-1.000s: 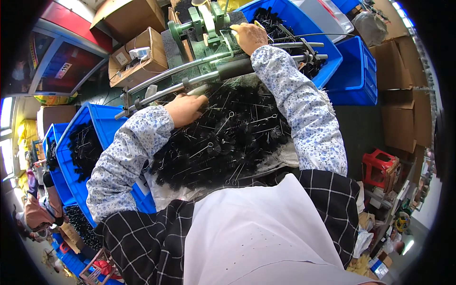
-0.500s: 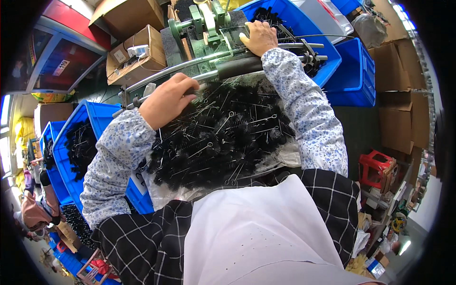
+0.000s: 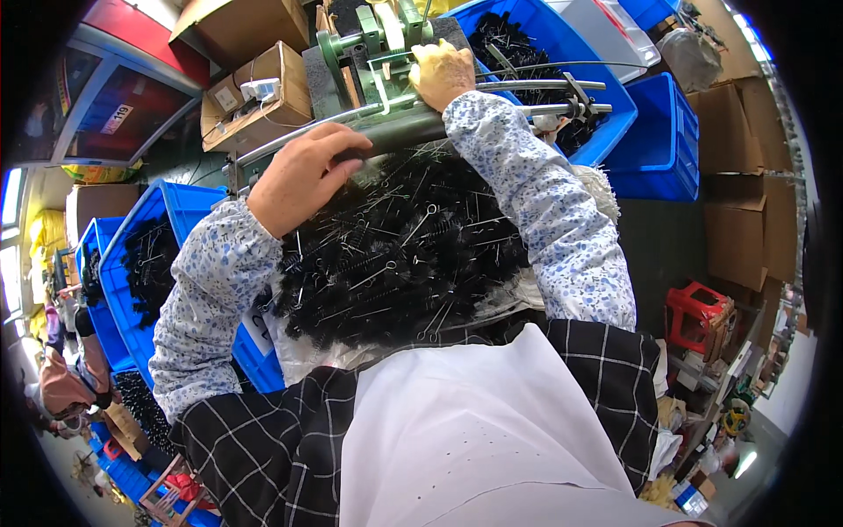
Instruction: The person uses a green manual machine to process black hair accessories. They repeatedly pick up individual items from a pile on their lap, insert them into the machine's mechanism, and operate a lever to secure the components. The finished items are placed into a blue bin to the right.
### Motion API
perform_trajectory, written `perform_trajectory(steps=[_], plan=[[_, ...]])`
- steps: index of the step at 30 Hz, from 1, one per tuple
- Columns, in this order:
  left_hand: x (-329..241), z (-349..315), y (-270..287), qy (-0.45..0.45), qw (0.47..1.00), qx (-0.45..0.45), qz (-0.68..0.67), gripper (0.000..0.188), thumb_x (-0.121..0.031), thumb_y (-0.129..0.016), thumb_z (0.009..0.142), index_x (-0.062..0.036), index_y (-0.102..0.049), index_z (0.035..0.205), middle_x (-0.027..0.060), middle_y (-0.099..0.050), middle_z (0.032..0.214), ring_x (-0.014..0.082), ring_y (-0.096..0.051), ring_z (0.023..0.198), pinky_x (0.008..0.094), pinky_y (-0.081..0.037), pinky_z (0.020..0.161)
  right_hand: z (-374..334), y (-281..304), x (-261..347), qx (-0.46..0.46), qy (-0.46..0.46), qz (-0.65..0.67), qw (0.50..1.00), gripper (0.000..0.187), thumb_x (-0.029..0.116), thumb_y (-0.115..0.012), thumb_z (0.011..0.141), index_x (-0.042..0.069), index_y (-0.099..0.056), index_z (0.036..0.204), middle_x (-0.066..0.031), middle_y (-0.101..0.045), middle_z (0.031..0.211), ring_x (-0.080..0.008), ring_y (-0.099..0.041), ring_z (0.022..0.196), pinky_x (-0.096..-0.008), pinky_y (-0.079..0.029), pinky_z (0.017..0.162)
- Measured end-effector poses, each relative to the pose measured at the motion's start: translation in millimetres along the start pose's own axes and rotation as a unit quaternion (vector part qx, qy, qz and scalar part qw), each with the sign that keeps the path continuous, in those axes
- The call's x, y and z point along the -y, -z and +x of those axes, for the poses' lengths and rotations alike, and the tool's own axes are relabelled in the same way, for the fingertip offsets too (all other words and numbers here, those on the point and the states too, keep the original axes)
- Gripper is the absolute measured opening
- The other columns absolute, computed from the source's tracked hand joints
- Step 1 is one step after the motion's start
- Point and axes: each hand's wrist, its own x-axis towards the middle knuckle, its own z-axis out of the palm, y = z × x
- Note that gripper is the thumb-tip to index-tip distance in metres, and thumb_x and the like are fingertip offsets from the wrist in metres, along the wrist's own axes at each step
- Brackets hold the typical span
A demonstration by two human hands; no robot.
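My right hand (image 3: pixel 443 75), with yellowish coverings on its fingertips, is closed right beside the green machine (image 3: pixel 379 42). What it grips is hidden beneath the fingers. My left hand (image 3: pixel 303 180) curls at the left end of a dark sleeve (image 3: pixel 408 132) on a metal rail. Something dark shows between its thumb and fingers, too covered to name. Below both hands lies a large heap of black wire brushes (image 3: pixel 378 272) with twisted metal stems and looped ends, on whitish sheeting (image 3: pixel 307 353).
At the right, a blue bin (image 3: pixel 606 132) holds more black brushes, beside another blue bin (image 3: pixel 659 145). Blue bins (image 3: pixel 189 206) with brushes stand at the left. An open cardboard box (image 3: pixel 294 83) sits left of the machine. A red stool (image 3: pixel 698 321) stands far right.
My right hand has moved left, closer to the machine, and covers the spot where a bristled wire brush showed. The dark sleeve has slid left along the rail toward my left hand.
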Motion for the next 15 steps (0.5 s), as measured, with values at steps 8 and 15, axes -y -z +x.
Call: perform_trajectory(steps=[8,15], plan=[[10.7,-1.9,7.8,-0.003,0.997,-0.073,-0.023,0.021,-0.005,-0.053,0.081,-0.0022,-0.056,0.102,0.0116,-0.054,0.097,0.0215,-0.057,0.081,0.0306,-0.046,0.075,2.0,9.2,-64.2,0.016,-0.039,-0.025,0.999,0.019,0.029,-0.054,0.079,0.017,-0.066,0.088,-0.0062,-0.065,0.089,-0.0239,-0.060,0.088,-0.0424,-0.043,0.077],[8.0,14.7,-3.3,0.010,0.997,-0.049,-0.062,0.021,-0.005,-0.059,0.080,-0.0020,-0.054,0.100,0.0068,-0.055,0.094,0.0150,-0.056,0.087,0.0277,-0.046,0.082,28.2,21.6,-87.9,0.132,-0.048,-0.060,0.988,0.023,0.027,-0.047,0.085,0.028,-0.064,0.101,-0.0076,-0.065,0.094,-0.0272,-0.063,0.084,-0.0410,-0.049,0.075]])
